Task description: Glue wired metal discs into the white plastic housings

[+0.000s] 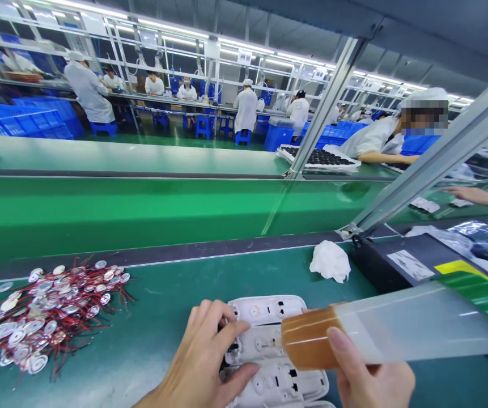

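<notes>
My right hand (366, 368) is closed around a large translucent glue syringe (397, 323). Amber liquid fills its front end, and green material covers its far right end. The syringe points left, its thin tip over the round mark in a white plastic housing (254, 344). My left hand (209, 351) curls around the left end of this housing, thumb on the near side and index finger on the far side. Another white housing (264, 309) lies just beyond it, and one more (264, 385) lies nearer me. The syringe and my hands partly cover these housings.
Left on the green bench is a pile of round metal discs with red wires (52, 311). A crumpled white wad (330, 261) lies beside a black box (414, 263). Beyond runs a green conveyor (141, 209); a slanted metal post (431, 158) and a co-worker's hand (473, 195) are at right.
</notes>
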`<state>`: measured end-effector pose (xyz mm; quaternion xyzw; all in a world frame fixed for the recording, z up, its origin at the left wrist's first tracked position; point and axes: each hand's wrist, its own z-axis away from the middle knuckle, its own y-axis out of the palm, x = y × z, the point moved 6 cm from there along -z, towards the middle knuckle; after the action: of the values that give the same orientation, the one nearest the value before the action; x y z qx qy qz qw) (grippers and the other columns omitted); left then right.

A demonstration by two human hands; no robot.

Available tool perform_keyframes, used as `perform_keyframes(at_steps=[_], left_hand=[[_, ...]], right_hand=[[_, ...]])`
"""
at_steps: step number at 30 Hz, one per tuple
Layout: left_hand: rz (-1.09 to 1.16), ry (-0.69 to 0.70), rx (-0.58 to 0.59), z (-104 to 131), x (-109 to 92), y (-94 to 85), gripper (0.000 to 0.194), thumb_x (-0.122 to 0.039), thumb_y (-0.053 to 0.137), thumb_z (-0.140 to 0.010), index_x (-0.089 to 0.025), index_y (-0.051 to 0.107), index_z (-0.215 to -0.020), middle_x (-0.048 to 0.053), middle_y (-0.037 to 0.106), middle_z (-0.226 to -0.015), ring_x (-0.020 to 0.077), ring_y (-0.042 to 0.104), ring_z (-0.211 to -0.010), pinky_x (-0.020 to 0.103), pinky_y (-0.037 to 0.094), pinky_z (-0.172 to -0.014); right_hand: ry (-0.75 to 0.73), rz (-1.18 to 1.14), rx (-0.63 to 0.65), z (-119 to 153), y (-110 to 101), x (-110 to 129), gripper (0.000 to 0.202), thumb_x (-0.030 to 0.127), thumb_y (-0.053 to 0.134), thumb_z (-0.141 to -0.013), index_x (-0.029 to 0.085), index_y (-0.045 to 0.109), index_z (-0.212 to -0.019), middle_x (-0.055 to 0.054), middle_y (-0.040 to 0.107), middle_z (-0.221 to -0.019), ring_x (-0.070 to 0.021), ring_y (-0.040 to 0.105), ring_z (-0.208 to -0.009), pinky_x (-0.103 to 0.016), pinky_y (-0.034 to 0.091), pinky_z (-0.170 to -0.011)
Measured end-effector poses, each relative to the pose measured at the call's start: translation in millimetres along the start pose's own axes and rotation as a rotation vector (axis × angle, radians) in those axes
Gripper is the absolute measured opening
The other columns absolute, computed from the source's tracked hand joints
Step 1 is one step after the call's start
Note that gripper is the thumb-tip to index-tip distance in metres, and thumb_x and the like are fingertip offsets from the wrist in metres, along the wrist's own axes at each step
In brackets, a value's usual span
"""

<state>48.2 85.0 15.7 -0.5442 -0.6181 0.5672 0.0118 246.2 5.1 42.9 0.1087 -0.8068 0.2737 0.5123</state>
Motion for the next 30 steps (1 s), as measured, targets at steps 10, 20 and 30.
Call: perform_keyframes(at_steps=[10,20,30], left_hand=[[0.001,0.006,-0.013,-0.6,-3.1,-0.5,0.038,-0.019,0.064,-0.075,-0.027,0.050,-0.109,0.004,0.050,-0.095,0.0205,0.045,-0.083,0.035,0.041,-0.068],[-0.001,-0.003,-0.008,-1.9,-4.1,-1.7,0.037,-0.018,0.063,-0.075,-0.027,0.050,-0.107,0.004,0.050,-0.094,0.0204,0.045,-0.084,0.035,0.041,-0.069],[-0.020,0.005,0.017,-3.8,-6.7,-2.7,0.036,-0.016,0.064,-0.074,-0.025,0.049,-0.106,0.003,0.049,-0.095,0.0196,0.044,-0.084,0.034,0.040,-0.070]], right_hand=[[-0.012,0.171,-0.001,3.3,9.6,22.7,0.068,0.082,0.050,-0.067,0.015,0.064,-0.069,-0.010,0.067,-0.069,-0.0297,0.064,-0.070,-0.037,0.050,-0.069],[-0.057,0.100,0.024,4.2,13.6,27.7,0.058,0.072,0.057,-0.070,0.016,0.066,-0.067,-0.007,0.066,-0.066,-0.0244,0.064,-0.064,-0.029,0.052,-0.063],[-0.178,0.196,0.026,-6.2,7.3,32.8,0.056,0.071,0.054,-0.073,0.017,0.061,-0.058,-0.004,0.061,-0.053,-0.0209,0.059,-0.047,-0.027,0.048,-0.045]])
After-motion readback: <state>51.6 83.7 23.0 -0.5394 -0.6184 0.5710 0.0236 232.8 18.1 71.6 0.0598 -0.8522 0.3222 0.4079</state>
